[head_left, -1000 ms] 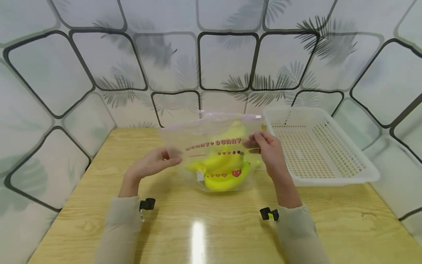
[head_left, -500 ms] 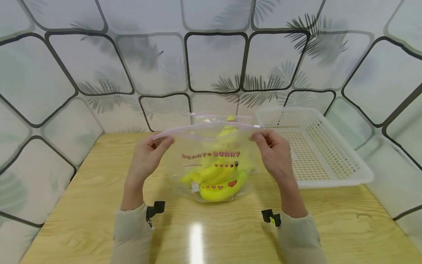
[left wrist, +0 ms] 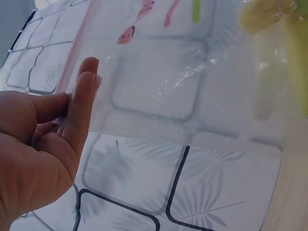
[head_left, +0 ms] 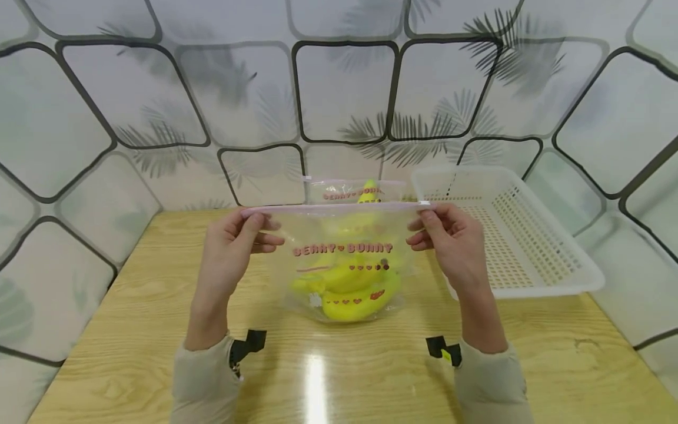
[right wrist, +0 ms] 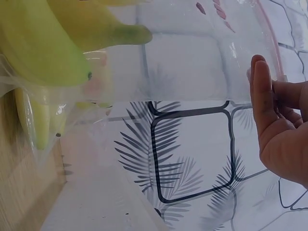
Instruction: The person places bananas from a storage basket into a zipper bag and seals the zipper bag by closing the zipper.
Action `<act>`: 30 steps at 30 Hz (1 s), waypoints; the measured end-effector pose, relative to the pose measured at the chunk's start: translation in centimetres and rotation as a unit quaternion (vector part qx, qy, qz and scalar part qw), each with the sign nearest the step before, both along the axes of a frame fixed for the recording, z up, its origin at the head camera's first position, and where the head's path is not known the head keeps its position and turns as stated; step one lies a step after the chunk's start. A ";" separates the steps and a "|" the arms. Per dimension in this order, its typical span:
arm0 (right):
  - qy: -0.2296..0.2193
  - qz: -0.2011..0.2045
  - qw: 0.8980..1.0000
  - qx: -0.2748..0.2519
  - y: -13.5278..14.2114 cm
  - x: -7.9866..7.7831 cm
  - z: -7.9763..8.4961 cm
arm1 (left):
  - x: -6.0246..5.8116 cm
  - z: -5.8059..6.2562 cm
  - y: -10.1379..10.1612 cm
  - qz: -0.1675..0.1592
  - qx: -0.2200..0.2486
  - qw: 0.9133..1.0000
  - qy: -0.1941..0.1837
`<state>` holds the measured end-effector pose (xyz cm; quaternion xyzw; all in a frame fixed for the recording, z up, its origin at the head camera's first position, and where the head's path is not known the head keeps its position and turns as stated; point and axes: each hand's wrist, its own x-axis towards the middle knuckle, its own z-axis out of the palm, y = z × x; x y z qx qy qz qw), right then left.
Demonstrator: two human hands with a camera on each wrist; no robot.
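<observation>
A clear zip bag point(head_left: 339, 232) with pink lettering stands upright at the middle of the table, its pink zip edge pulled straight. Yellow bananas point(head_left: 349, 306) lie in its lower part. My left hand point(head_left: 228, 250) pinches the bag's top left corner between thumb and fingers, as the left wrist view also shows. At the top right corner, beside the white slider point(head_left: 424, 204), my right hand point(head_left: 458, 247) pinches the zip edge. In the right wrist view, green-tipped bananas point(right wrist: 43, 43) show through the plastic.
Behind the held bag stands a second printed zip bag point(head_left: 339, 191) with a banana point(head_left: 369, 191) in it. A white plastic basket point(head_left: 553, 291) with a perforated bottom sits at the right. A patterned curtain point(head_left: 344, 88) closes off the table's back and sides.
Both hands have moved up from the bag's sides to its top corners and now pinch them. The zip edge, slack and curved half a second ago, is now drawn straight.
</observation>
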<state>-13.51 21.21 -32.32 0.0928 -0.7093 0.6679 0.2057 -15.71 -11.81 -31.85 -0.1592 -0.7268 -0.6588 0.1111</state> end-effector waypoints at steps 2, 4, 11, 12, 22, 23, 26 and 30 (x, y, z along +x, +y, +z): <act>0.002 -0.002 1.000 0.001 0.2 -0.1 -0.1 | -0.4 -0.3 0.2 0.010 0.010 1.000 0.015; 0.003 -0.002 1.000 0.000 0.3 -0.2 -0.1 | -0.7 -0.6 0.5 0.022 0.012 0.999 0.030; 0.017 0.012 1.000 -0.001 0.5 -0.2 -0.4 | -0.5 -0.5 0.6 0.055 -0.005 0.998 0.006; 0.020 0.011 1.000 0.009 0.4 -0.2 -0.4 | -0.4 -0.4 0.7 0.069 -0.009 0.998 0.003; 0.027 0.002 0.997 0.065 -0.1 0.4 0.2 | 0.8 -0.3 6.1 0.183 -0.110 0.936 0.281; 0.030 0.002 0.997 0.065 -0.1 0.5 0.2 | 0.9 -0.3 6.8 0.174 -0.124 0.929 0.301; 0.049 -0.005 0.997 0.052 -0.1 0.8 0.3 | 1.3 -0.2 9.0 0.116 -0.137 0.930 0.321; 0.094 -0.010 0.995 0.007 -0.2 1.0 0.3 | 2.3 -0.2 11.9 0.042 -0.154 0.935 0.318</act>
